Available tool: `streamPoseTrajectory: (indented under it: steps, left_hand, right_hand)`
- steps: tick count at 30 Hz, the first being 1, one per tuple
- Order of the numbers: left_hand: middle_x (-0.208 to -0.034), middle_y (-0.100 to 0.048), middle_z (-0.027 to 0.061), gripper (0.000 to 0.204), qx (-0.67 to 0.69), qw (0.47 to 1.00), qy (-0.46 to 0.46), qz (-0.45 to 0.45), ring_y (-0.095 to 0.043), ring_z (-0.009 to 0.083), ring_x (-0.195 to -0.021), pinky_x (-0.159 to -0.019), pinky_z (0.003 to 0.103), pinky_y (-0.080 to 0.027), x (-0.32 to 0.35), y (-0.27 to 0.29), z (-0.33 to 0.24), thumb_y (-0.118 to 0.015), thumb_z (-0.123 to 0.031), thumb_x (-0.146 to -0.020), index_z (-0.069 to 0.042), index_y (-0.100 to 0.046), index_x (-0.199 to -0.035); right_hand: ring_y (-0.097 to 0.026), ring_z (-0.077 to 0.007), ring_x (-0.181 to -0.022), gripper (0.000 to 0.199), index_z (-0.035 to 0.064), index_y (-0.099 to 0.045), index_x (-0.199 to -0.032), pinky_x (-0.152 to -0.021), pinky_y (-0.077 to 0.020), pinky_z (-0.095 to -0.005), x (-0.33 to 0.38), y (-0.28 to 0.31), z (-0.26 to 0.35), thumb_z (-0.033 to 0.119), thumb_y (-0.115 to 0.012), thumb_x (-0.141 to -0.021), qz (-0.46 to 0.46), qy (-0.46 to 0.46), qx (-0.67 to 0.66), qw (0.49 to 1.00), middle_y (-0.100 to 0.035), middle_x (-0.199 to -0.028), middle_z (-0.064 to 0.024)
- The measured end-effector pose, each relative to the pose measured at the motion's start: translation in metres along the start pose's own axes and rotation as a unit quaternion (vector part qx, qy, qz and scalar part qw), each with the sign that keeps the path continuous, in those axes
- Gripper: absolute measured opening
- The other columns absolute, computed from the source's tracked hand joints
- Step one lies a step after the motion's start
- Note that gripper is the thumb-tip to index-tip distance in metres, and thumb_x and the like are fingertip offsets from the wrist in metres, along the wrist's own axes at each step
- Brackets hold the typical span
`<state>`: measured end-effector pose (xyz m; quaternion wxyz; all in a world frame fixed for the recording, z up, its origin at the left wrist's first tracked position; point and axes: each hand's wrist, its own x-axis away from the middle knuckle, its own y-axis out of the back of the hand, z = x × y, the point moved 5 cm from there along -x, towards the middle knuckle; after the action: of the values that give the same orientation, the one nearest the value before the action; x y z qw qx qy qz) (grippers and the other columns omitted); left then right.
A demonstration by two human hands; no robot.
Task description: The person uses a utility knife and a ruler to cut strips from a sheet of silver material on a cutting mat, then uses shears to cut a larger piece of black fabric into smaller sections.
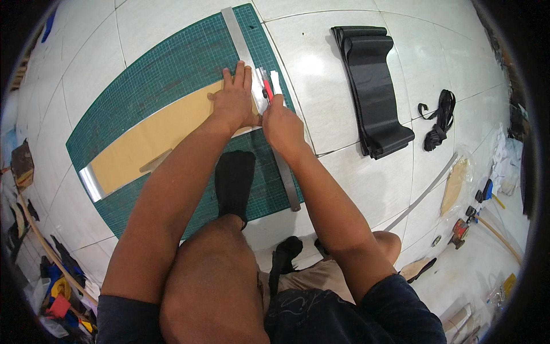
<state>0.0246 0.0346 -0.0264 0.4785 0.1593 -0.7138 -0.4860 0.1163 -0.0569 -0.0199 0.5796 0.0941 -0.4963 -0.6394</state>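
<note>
My left hand (232,103) lies flat with its fingers spread, pressing on a long steel ruler (232,31) and the edge of a tan board (152,129). The board rests on a silvery-white sheet (91,182) that shows around its rim. A red cutter knife (267,88) is gripped in my right hand (283,129), at the ruler's right edge. Beside the knife a narrow white strip (276,82) sticks out past the ruler. All of this lies on a green gridded cutting mat (166,63). My fingers hide part of the knife, and its tip cannot be made out.
My black-socked foot (235,178) stands on the mat's near part. To the right, folded black fabric (375,92) and a bundle of black strap (440,120) lie on white tiles. A grey strip (421,195), hammer (472,215) and clutter (60,298) lie around the sides.
</note>
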Motion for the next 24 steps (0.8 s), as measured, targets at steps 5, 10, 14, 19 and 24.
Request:
streamPoseTrajectory:
  steps: [5,10,14,19,24]
  left_hand:
    - [-0.164,-0.009,0.0121,0.137,-0.020,0.999,0.002,0.040,-0.019,0.0405,-0.147,-0.094,0.064,-0.051,0.013,-0.006,-0.002,-0.085,-0.062,-0.055,-0.005,-0.012,-0.157]
    - [-0.164,-0.009,0.0123,0.138,-0.018,1.000,0.000,0.016,-0.019,0.0407,-0.147,-0.094,0.064,-0.051,0.008,-0.001,-0.001,-0.086,-0.062,-0.054,-0.005,-0.012,-0.157]
    - [-0.163,-0.010,0.0131,0.139,0.001,1.000,0.005,0.010,-0.018,0.0410,-0.147,-0.094,0.066,-0.050,0.005,0.005,-0.002,-0.087,-0.062,-0.053,-0.005,-0.012,-0.156]
    - [-0.163,-0.010,0.0135,0.141,0.015,1.000,-0.002,0.015,-0.017,0.0422,-0.147,-0.096,0.067,-0.048,0.008,0.009,-0.006,-0.087,-0.063,-0.052,-0.004,-0.012,-0.156]
    - [-0.163,-0.009,0.0138,0.142,0.005,1.000,0.007,0.029,-0.016,0.0429,-0.147,-0.096,0.067,-0.048,0.010,0.007,0.003,-0.086,-0.065,-0.052,-0.003,-0.013,-0.156]
  right_hand:
    - [-0.066,-0.0471,-0.085,0.023,-0.0022,-0.042,-0.103,-0.077,-0.0509,-0.0558,0.008,-0.009,0.000,0.018,-0.047,-0.096,0.026,0.014,-0.002,1.000,-0.067,-0.087,-0.0294]
    - [-0.066,-0.0470,-0.087,0.025,-0.0022,-0.043,-0.108,-0.078,-0.0509,-0.0554,0.001,0.005,0.008,0.019,-0.048,-0.095,0.032,0.018,0.001,0.999,-0.067,-0.089,-0.0304]
    - [-0.066,-0.0469,-0.088,0.027,-0.0024,-0.043,-0.111,-0.079,-0.0508,-0.0551,0.017,0.006,-0.005,0.018,-0.049,-0.095,0.074,-0.011,0.008,0.997,-0.067,-0.091,-0.0308]
    - [-0.067,-0.0454,-0.087,0.023,0.0012,-0.043,-0.109,-0.076,-0.0510,-0.0547,0.102,-0.011,-0.063,0.020,-0.047,-0.097,0.114,-0.059,0.000,0.992,-0.068,-0.090,-0.0281]
    - [-0.066,-0.0461,-0.079,0.022,0.0017,-0.042,-0.105,-0.071,-0.0502,-0.0559,0.130,0.009,-0.055,0.023,-0.045,-0.099,0.149,-0.090,0.054,0.983,-0.067,-0.084,-0.0266]
